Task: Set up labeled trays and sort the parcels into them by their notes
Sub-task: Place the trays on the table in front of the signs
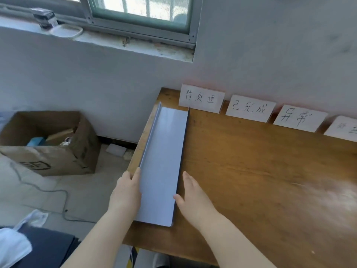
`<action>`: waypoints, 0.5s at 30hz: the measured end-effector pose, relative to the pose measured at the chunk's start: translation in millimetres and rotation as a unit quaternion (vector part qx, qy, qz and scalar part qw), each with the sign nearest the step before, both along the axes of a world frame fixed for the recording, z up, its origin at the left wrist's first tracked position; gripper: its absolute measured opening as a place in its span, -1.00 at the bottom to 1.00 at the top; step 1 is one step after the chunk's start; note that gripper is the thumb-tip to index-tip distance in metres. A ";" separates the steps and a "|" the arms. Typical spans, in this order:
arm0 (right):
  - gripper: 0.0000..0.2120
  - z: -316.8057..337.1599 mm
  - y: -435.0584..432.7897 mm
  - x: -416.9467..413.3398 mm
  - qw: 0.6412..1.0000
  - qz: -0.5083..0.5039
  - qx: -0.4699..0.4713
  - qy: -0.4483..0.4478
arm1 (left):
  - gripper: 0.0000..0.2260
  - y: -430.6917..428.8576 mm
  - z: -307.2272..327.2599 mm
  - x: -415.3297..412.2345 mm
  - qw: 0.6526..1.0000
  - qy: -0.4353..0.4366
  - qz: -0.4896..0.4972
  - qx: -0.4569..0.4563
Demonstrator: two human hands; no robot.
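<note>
A tray (163,161) lies along the worktop's (260,180) left edge, one hand at each side of it. Four cards (250,108) stand behind, against the wall. A box (52,151) sits on the floor, left.

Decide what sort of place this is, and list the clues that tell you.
Probably a makeshift sorting desk: handwritten label cards stand along the wall on a wooden table, a grey tray lies before the first card, and an open cardboard box sits on the floor.

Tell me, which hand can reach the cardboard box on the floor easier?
Probably the left. The left hand sits at the left wall of the gray tray, by the table edge nearest the cardboard box; the right hand is across the tray.
</note>
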State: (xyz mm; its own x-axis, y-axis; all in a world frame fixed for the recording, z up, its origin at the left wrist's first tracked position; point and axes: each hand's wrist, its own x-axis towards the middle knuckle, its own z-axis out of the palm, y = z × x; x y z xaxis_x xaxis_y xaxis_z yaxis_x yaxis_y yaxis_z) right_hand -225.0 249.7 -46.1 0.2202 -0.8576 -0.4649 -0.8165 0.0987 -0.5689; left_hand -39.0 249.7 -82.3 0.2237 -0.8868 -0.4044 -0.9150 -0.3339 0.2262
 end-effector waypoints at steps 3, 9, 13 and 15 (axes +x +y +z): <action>-0.21 -21.4 -3.3 19.5 0.999 -0.045 0.011 0.016 | -0.48 -1.0 -9.0 6.7 0.998 0.026 0.037 -0.037; -0.48 -37.5 -11.5 32.2 0.994 -0.106 0.013 0.019 | -0.90 -4.8 -17.9 12.7 0.999 0.008 0.031 -0.040; -0.61 -34.2 -13.8 31.7 0.994 -0.102 0.014 0.030 | -0.88 -5.3 -20.0 13.6 0.999 -0.029 0.010 -0.041; -0.67 -31.4 -15.0 31.1 0.994 -0.098 0.010 0.043 | -0.89 -6.8 -17.0 12.7 0.998 -0.036 0.006 -0.051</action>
State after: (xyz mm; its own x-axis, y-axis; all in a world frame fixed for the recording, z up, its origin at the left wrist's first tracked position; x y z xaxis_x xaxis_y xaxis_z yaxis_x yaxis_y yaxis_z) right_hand -193.9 234.6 -77.5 0.0078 -0.8709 -0.4913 -0.8261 0.2712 -0.4939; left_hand -26.3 242.9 -99.3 0.2599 -0.9198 -0.2939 -0.9262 -0.3236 0.1936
